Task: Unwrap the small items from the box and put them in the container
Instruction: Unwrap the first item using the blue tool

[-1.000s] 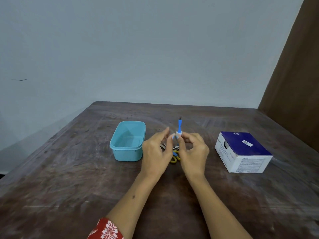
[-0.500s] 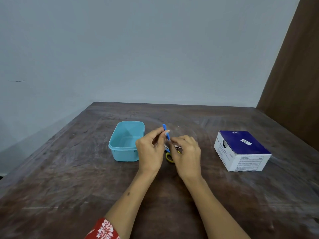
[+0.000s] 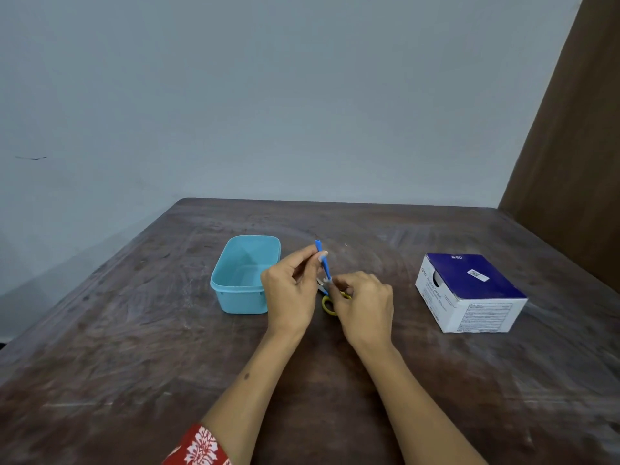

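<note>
Head view: both hands meet over the middle of a dark, worn wooden table (image 3: 134, 330). The left hand (image 3: 290, 290) pinches a thin blue stick-like item (image 3: 322, 260) between thumb and fingertips, near its upper part; the item stands nearly upright, leaning slightly left at the top. The right hand (image 3: 364, 307) has its fingers curled in and pinches the item's lower end, where a bit of pale wrapper (image 3: 322, 282) shows. The two hands are almost touching.

Just under the hands, on the table, lies a pair of scissors (image 3: 330, 305) with a yellow handle loop, mostly hidden by the right hand.

A light blue plastic container (image 3: 241, 280), open-topped and rectangular, sits just left of the left hand. A box (image 3: 469, 290) with a dark blue top and white printed sides rests well apart to the right; a round opening shows in its left side.

A red patterned sleeve (image 3: 201, 448) covers the left arm at the bottom edge.
</note>
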Motion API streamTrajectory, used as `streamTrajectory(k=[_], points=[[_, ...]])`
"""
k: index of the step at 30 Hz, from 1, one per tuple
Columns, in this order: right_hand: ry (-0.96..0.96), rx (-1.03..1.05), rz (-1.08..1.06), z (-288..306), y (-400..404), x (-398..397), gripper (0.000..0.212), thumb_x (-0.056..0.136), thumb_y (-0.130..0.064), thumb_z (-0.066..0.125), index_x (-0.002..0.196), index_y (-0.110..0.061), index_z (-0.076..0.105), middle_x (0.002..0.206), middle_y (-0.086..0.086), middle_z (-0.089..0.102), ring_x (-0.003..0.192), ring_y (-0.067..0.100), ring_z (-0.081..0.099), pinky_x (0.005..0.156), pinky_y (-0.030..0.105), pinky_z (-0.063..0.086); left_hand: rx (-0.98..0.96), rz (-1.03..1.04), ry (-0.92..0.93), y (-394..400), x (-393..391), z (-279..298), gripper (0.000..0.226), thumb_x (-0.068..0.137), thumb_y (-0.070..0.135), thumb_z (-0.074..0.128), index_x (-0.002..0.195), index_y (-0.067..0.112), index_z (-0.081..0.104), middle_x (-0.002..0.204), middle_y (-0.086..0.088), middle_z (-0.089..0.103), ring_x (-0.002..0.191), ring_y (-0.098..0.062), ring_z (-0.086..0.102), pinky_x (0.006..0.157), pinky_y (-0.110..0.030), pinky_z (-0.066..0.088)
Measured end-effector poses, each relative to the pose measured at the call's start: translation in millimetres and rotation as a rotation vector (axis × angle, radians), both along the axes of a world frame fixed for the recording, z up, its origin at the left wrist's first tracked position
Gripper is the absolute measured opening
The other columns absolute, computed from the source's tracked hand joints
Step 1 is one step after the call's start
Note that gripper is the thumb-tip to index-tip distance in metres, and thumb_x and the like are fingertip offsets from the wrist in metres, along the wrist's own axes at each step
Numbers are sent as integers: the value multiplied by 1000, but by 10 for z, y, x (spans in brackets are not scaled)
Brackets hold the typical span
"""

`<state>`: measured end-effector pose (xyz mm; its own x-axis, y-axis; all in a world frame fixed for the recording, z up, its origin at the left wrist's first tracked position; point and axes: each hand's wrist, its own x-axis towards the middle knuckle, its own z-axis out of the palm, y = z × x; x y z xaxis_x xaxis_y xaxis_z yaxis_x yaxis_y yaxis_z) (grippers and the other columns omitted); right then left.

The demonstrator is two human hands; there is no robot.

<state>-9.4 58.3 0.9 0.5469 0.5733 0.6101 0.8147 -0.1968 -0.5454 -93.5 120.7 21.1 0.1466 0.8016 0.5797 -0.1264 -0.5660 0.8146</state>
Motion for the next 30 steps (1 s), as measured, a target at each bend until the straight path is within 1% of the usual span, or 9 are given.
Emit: streamTrajectory(k=[2, 6, 11, 16, 19, 21, 25, 28, 30], points=[[-2, -8, -1, 1, -2, -2, 2, 77, -21, 73, 78, -22, 74, 74, -1, 68, 73, 22, 61, 72, 38, 44, -9, -2, -11, 13, 3, -8, 17, 84, 14, 68, 100, 9, 72, 80, 1, 73, 74, -19, 72, 70, -42, 59], [0, 83, 36, 22, -9, -24, 4, 77, -22, 74, 80, -24, 73, 74, -4, 68, 70, 18, 61, 70, 37, 45, -17, -11, -27, 6, 4, -8, 16, 84, 13, 67, 99, 9, 72, 79, -1, 73, 74, -18, 72, 71, -43, 59], [61, -78, 16, 26, -25, -6, 6, 81, -23, 69, 85, -22, 74, 81, 0, 69, 79, 21, 63, 78, 39, 47, -16, -31, -36, 0, -5, -2, 18, 83, 14, 67, 101, 15, 71, 79, 6, 72, 75, -18, 72, 71, -42, 59], [40, 47, 60, 48, -24, -26, 4, 78, -19, 74, 80, -22, 73, 75, -3, 67, 71, 19, 60, 71, 43, 49, -21, -27, -25, -3, 7, -8, 17, 83, 13, 67, 100, 10, 72, 80, 4, 72, 75, -16, 72, 71, -40, 59], [75, -25, 42, 41, -33, -24, 5, 81, -21, 71, 85, -23, 74, 80, -1, 68, 77, 20, 60, 74, 43, 48, -16, -22, -13, 2, 8, -11, 17, 83, 12, 67, 100, 10, 72, 80, 4, 72, 75, -16, 72, 70, -39, 59], [64, -21, 55, 40, -31, -14, 5, 80, -20, 71, 84, -22, 74, 79, -1, 67, 76, 19, 60, 74, 42, 48, -22, -20, -5, 9, 4, -16, 17, 83, 12, 67, 100, 9, 72, 81, 3, 72, 75, -16, 72, 70, -39, 59], [38, 71, 74, 45, -25, -24, 6, 79, -22, 73, 85, -23, 74, 75, -4, 65, 72, 16, 59, 71, 40, 48, -11, -32, 16, -17, -2, 9, 17, 83, 9, 67, 100, 9, 72, 82, 3, 72, 76, -14, 71, 71, -33, 58], [63, 14, 56, 28, -21, -14, 4, 81, -21, 71, 84, -22, 74, 78, -2, 67, 75, 19, 60, 72, 41, 48, 5, -19, 48, -36, -5, 25, 18, 83, 8, 67, 99, 11, 72, 80, 12, 69, 75, -3, 69, 68, -19, 56], [38, 67, 62, 28, -20, -13, 4, 80, -20, 73, 83, -22, 74, 75, -3, 66, 72, 18, 60, 71, 38, 47, 0, -14, 57, -29, -12, 29, 16, 83, 7, 67, 97, 11, 73, 78, 16, 68, 73, 2, 66, 65, -13, 53]])
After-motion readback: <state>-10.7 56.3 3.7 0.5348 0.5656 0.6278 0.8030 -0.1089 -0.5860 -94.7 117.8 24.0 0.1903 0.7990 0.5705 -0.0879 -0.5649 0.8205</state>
